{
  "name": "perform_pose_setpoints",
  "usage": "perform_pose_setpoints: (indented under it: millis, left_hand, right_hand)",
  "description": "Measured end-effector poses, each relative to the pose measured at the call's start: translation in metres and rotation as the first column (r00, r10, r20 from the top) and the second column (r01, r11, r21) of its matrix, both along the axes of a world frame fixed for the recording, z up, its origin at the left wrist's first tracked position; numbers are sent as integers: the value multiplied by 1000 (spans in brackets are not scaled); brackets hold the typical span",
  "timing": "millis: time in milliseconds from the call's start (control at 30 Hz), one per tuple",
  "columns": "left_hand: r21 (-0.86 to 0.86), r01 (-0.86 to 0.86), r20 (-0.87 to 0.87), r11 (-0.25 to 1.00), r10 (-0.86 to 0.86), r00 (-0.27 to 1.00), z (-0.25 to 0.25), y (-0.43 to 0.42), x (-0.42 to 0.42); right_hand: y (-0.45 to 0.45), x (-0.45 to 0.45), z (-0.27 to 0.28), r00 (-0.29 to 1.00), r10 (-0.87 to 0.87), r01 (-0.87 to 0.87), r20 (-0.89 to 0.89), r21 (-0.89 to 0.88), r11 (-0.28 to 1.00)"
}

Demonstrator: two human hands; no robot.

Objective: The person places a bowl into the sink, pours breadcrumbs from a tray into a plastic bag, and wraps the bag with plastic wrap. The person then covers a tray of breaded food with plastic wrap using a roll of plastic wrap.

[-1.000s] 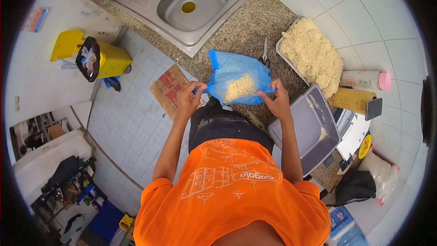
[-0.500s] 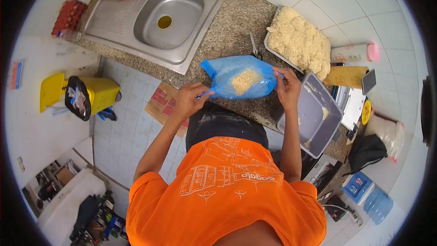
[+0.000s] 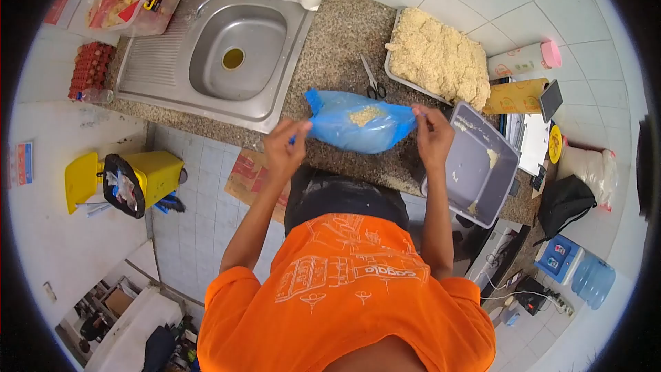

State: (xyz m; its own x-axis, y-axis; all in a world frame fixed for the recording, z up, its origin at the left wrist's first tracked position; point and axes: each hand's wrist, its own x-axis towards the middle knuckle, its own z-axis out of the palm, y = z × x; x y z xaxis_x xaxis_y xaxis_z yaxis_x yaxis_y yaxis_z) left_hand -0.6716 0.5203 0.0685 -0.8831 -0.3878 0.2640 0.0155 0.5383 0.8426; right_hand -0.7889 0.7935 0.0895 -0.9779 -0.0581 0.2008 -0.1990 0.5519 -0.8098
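A blue plastic bag (image 3: 344, 134) with pale yellow crumbs (image 3: 368, 115) inside is stretched sideways over the front of the speckled counter. On its left side, my left hand (image 3: 286, 148) pinches the bag's edge, and a bit of blue film shows between the fingers. The opposite corner is pinched in my right hand (image 3: 434, 136). Behind the bag lie scissors (image 3: 372, 83) with black handles. A metal tray (image 3: 396, 76) heaped with the same crumbs (image 3: 441, 52) stands further back. Beside my right forearm is a grey plastic tub (image 3: 475, 182) with crumb residue on its walls.
A steel sink (image 3: 237, 48) is set into the counter (image 3: 337, 27) at left, with egg trays (image 3: 91, 69) and a filled plastic container (image 3: 158, 17) around it. A yellow bin (image 3: 162, 169) stands on the floor. To the right are a phone (image 3: 550, 101) and a black bag (image 3: 566, 207).
The bag looks puffier, and less of the crumbs shows through it. My left hand has turned more upright. The whole view has shifted slightly.
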Motion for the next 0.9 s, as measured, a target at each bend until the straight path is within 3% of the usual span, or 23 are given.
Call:
perform_pose_setpoints:
  millis: [200, 267, 367, 433, 500, 567, 600, 633, 700, 733, 767, 800, 867, 900]
  left_hand:
    - [67, -33, 1, 997, 33, 999, -2, -8, -7]
    - [71, -19, -12, 997, 20, 1000, -1, -4, -8]
    - [53, -20, 22, 998, 19, 1000, -5, -8, -7]
    - [29, -35, 37, 999, 34, 999, -4, -10, -9]
    - [-231, 35, -18, 972, -40, 999, 0, -5, -2]
    - [-302, -42, -62, 952, 24, 998, -6, -7, -13]
    - [-366, -126, -115, 922, 90, 989, -10, -8, -19]
    - [-368, -127, -122, 921, 88, 989, -15, -11, -25]
    - [57, 152, -144, 987, -143, 979, -31, -16, -32]
    - [59, 158, -138, 986, -149, 979, -40, -12, -30]
    - [201, 114, -63, 973, -103, 993, -49, -6, -31]
    - [334, 59, 19, 941, -69, 997, -55, -2, -32]
    - [358, 44, 6, 933, -50, 999, -67, 4, -39]
    - [382, 19, -8, 924, -18, 1000, -70, 6, -42]
  right_hand:
    - [7, -3, -9, 1000, -17, 15, -20, -92, 996]
    - [1, -3, 0, 999, 47, -48, 10, 23, 999]
    - [7, -7, -14, 1000, -28, 28, 2, -62, 998]
    - [4, 0, -3, 999, 8, -8, 38, -23, 1000]
    - [5, -3, -5, 995, 50, -52, 83, 23, 998]
    - [11, -12, -28, 999, -3, -2, -38, -127, 992]
    - [13, -9, -30, 999, -9, 3, -39, -129, 992]
    - [15, -9, -31, 998, -1, 9, 70, -124, 992]
    - [16, -12, -38, 984, 5, 17, 178, -120, 993]
    - [17, -11, -43, 970, 68, -1, 232, -277, 961]
    - [18, -11, -47, 954, 135, -7, 267, -431, 902]
    - [18, -9, -46, 955, 126, 2, 268, -432, 902]
    - [15, -1, -43, 857, 396, -43, 329, -721, 692]
    - [7, 4, -42, 861, 388, -38, 329, -719, 694]
